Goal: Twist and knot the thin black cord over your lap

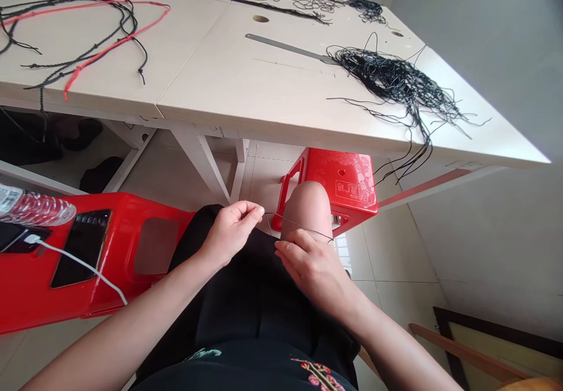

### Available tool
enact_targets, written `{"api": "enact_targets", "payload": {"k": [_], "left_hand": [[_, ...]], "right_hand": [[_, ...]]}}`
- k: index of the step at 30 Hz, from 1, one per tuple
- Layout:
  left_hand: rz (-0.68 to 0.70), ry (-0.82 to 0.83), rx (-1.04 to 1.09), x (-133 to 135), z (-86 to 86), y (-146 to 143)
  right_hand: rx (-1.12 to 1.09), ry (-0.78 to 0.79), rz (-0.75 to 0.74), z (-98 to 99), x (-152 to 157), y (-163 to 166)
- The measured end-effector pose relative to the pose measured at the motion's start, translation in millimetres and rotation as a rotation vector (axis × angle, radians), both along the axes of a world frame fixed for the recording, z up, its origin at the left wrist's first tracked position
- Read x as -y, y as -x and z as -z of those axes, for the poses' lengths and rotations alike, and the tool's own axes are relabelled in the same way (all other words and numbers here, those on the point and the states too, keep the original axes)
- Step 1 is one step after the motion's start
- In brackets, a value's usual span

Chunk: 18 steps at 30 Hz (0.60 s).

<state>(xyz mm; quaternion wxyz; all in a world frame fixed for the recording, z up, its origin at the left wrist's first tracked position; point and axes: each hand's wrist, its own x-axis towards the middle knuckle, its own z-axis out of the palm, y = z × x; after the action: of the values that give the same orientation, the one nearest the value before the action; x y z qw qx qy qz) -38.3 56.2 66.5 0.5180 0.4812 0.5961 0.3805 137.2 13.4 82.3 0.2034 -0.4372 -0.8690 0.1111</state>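
The left hand [227, 234] and right hand [310, 262], fingers [251, 214] pinched closed, hold a thin black cord [288, 221], likely to guide it.

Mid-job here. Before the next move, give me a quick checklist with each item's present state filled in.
1. Left hand pinches the thin black cord between thumb and fingertips: ok.
2. Right hand has a firm grip on that cord: cannot tell; its own fingers hide the contact.
3. Cord pulled straight between the hands: not ok; it curves.
4. Black cord bundle wholly on the table: not ok; strands hang over the near edge.
5. Metal strip apart from the bundle: not ok; one end meets it.
6. Bottle capped: cannot tell; its far end is out of frame.
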Motion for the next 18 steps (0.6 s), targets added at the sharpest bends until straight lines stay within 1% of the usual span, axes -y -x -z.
{"api": "enact_targets", "payload": {"k": [3, 6, 9, 11, 15, 18], "left_hand": [[0.051, -0.035, -0.039, 0.9, -2.0, -2.2], [0.095, -0.08, -0.047, 3.9, -4.7, -4.6], [0.11, -0.077, -0.006, 6.5, -7.7, -6.1], [0.109, -0.066, 0.018, 7.5, -9.9, -6.8], [0.108, -0.027, 0.069, 8.7, -13.6, -7.9], [0.098, 0.024, 0.133, 8.7, -14.4, -8.5]], "right_hand": [[-0.071, 0.05, -0.067, -9.4, -3.6, 5.3], [-0.24, 0.143, -0.091, -13.9, -14.4, 8.5], [-0.435, 0.218, -0.035, -11.5, -26.1, 9.6], [-0.523, 0.259, 0.02, -8.0, -31.4, 10.0], [-0.588, 0.34, 0.132, -1.2, -35.7, 10.5], [-0.614, 0.393, 0.165, 2.0, -36.3, 10.4]]}}
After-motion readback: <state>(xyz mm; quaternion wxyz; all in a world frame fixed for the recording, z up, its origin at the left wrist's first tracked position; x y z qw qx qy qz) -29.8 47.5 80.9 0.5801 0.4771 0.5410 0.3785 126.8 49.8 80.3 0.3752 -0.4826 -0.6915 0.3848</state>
